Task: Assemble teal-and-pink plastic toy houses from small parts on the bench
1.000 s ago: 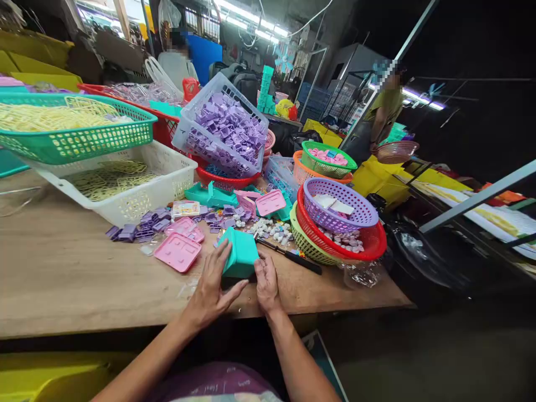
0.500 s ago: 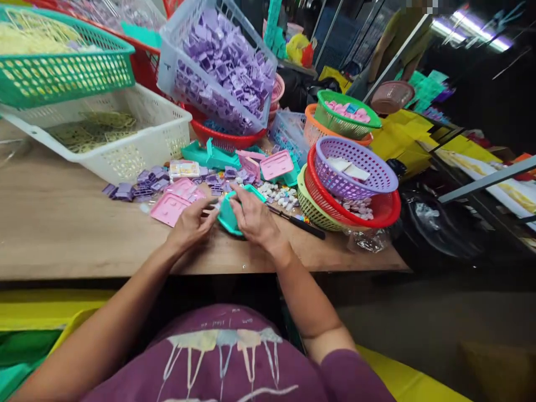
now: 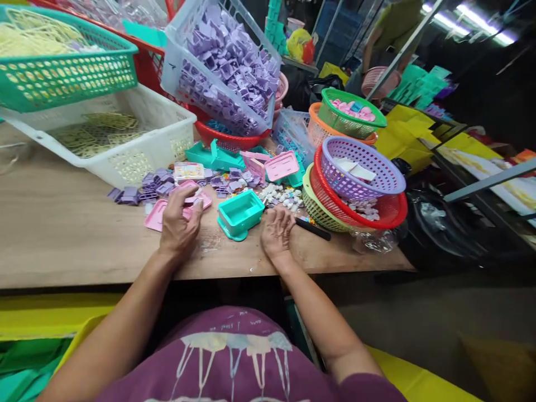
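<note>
A teal plastic box [image 3: 239,213] sits open side up on the wooden table [image 3: 62,234], between my two hands and touched by neither. My left hand [image 3: 180,220] rests on a pink lid [image 3: 154,216] to the left of the box, its fingers curled over the lid's edge. My right hand [image 3: 276,231] lies on the table to the right of the box, palm down and fingers loosely stretched toward a scatter of small white pieces [image 3: 281,196]. It holds nothing.
Purple clips [image 3: 144,187] and further pink lids [image 3: 281,166] lie behind the box. A black tool [image 3: 313,229] lies by stacked round baskets [image 3: 355,190]. A white crate [image 3: 138,151], green crate [image 3: 62,72] and tilted crate of purple parts [image 3: 226,67] stand behind. A person [image 3: 393,28] stands far back.
Both hands have let go of the teal box, which now rests open side up on the table. My left hand moved left onto the pink lid, my right hand down to the table.
</note>
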Demonstrator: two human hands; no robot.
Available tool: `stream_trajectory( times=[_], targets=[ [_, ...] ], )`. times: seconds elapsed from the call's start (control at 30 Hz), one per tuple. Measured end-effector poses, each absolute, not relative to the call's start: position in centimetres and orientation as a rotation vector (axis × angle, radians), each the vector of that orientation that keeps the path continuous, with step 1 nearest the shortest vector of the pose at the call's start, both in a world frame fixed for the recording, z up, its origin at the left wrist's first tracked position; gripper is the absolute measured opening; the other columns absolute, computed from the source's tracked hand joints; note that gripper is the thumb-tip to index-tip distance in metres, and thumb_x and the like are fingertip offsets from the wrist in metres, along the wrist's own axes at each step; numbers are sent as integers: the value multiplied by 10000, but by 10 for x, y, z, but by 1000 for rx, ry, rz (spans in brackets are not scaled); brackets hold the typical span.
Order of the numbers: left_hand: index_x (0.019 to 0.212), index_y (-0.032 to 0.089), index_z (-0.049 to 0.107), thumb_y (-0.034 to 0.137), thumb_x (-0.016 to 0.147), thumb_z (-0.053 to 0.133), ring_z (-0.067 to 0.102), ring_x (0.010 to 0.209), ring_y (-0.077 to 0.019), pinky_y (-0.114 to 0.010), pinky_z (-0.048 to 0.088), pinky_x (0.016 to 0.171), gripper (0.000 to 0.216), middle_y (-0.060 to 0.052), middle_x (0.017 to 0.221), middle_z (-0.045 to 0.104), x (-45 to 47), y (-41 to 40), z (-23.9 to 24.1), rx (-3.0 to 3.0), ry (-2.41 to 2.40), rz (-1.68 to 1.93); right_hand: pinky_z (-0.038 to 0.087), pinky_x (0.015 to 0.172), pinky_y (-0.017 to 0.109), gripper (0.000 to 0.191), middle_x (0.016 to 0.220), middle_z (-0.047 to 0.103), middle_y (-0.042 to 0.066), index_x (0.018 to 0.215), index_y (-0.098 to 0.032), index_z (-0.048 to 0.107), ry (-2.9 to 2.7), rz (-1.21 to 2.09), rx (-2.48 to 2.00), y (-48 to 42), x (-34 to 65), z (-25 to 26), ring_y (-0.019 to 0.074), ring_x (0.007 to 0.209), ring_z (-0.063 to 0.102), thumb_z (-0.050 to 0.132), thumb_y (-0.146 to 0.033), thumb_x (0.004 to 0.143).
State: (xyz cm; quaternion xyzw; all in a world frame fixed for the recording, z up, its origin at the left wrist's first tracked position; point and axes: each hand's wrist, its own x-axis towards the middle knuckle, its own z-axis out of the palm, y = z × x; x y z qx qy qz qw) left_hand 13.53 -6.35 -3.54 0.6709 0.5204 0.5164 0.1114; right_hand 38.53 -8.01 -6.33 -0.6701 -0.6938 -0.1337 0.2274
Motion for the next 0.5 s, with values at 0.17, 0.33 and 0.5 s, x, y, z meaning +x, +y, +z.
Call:
stream_trajectory(
  times=[0.17, 0.33, 0.5],
  targets=[
    [1219, 203, 608, 311, 925, 562, 617, 1135, -228, -340, 565, 880, 316, -98, 1215, 638, 124, -65, -34, 1992, 1553, 1546, 299, 1036, 505, 211, 1144, 574, 149, 1033, -150, 590, -2081, -458, -1727, -106, 356, -70, 277, 1117, 457, 413, -75, 946],
    [1156, 169, 626, 320, 929, 546, 613, 1134, -245, -372, 549, 901, 284, -119, 1190, 649, 100, -62, -25, 2162, 1568, 1496, 328, 1010, 411, 212, 1161, 575, 87, 1053, -206, 592, -2152, -336, -1378, -124, 372, -71, 239, 1142, 463, 480, -102, 907],
    [1115, 195, 635, 369, 936, 521, 657, 1011, -241, -403, 526, 919, 274, -89, 1079, 694, 56, -52, -6, 2393, 1577, 1290, 349, 960, 432, 236, 1109, 613, 101, 1085, -196, 604, -1898, -597, -1542, -122, 443, -67, 254, 1067, 508, 453, -107, 927]
  ],
)
